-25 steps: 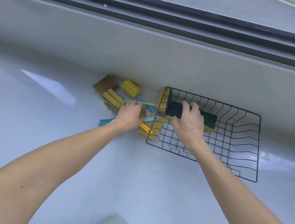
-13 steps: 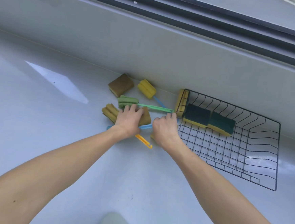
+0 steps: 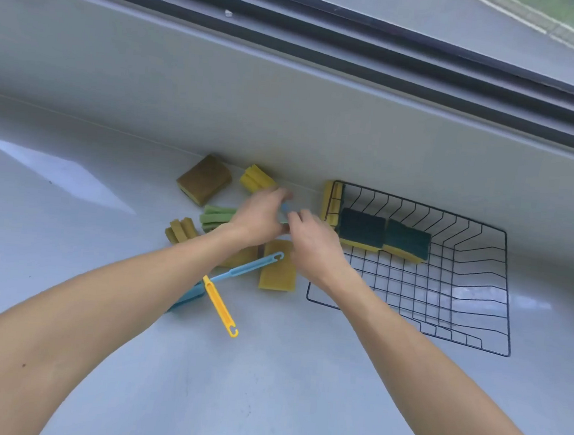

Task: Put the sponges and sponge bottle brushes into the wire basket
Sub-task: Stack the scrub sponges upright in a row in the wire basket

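The black wire basket (image 3: 449,319) lies at the right. It holds two green-topped sponges (image 3: 362,228) (image 3: 407,242) and a yellow sponge (image 3: 331,202) on edge at its left end. Left of it lie a brown sponge (image 3: 204,178), a yellow sponge (image 3: 278,270), and brushes with a yellow head (image 3: 256,179), a green head (image 3: 217,218) and an olive head (image 3: 179,231). A blue handle (image 3: 250,269) crosses a yellow handle (image 3: 220,306). My left hand (image 3: 261,215) pinches the yellow-headed brush's blue handle. My right hand (image 3: 311,243) touches it; both are blurred.
Everything rests on a glossy pale floor (image 3: 265,387). A low grey wall (image 3: 287,114) with a dark window track runs right behind the sponges and the basket.
Both hands have left the sponges near the crossed handles and moved up and away from me to the yellow-headed brush. The yellow sponge and the blue handle now lie uncovered.
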